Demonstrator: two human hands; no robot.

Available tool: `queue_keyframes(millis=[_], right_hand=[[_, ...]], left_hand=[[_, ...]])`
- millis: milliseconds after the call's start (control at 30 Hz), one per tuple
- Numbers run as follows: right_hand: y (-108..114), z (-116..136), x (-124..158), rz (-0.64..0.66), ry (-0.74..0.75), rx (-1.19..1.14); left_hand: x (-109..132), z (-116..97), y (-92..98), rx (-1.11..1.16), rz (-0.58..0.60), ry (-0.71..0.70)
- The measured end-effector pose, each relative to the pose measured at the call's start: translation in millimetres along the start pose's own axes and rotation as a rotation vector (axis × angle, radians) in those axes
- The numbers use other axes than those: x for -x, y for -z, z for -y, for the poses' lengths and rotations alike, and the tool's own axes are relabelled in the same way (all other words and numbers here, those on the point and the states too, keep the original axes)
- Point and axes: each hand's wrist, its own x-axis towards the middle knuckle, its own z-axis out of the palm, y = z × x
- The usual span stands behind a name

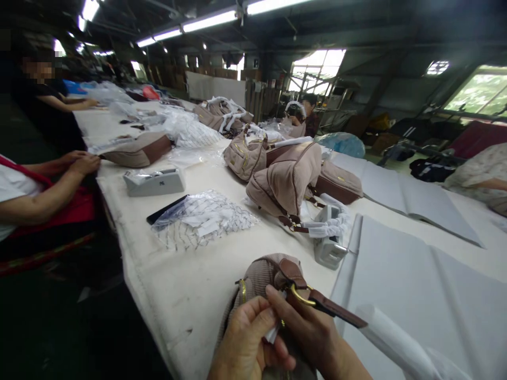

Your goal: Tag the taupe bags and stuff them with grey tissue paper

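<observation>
A beige corduroy handbag with brown leather trim lies at the table's near edge, partly hidden behind my hands. My left hand pinches a small white strip between thumb and fingers, in front of the bag. Close against it, my right hand has its fingers closed on the same strip, beside a brass ring. From that ring a brown strap runs right into a handle wrapped in white. What the strip joins to is hidden by the fingers.
Several finished-looking beige bags are piled ahead. A grey tape dispenser and a plastic bag of white packets lie left; another dispenser stands near large white sheets. Co-workers stand along the left edge.
</observation>
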Motion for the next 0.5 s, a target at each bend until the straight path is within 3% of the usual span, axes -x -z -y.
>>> queue_keyframes(millis=[100, 167, 267, 367, 433, 500], right_hand=[[1, -6, -4, 0.018, 0.092, 0.106], [2, -7, -1, -0.074, 0.029, 0.07], [5, -6, 23, -0.273, -0.313, -0.015], [9, 2, 62, -0.306, -0.808, -0.077], [14, 13, 83, -0.275, -1.072, -0.119], [18, 27, 93, -0.23, -1.21, -0.2]], left_hand=[[0, 4, -3.1, -0.035, 0.049, -0.015], [5, 2, -1.0, -0.196, 0.102, -0.041], [15, -11, 18.0, -0.534, 0.058, -0.241], [12, -23, 52.0, -0.668, -0.206, -0.436], [0, -22, 69.8, -0.696, -0.357, -0.408], [-14, -12, 74.1, -0.749, -0.329, -0.335]])
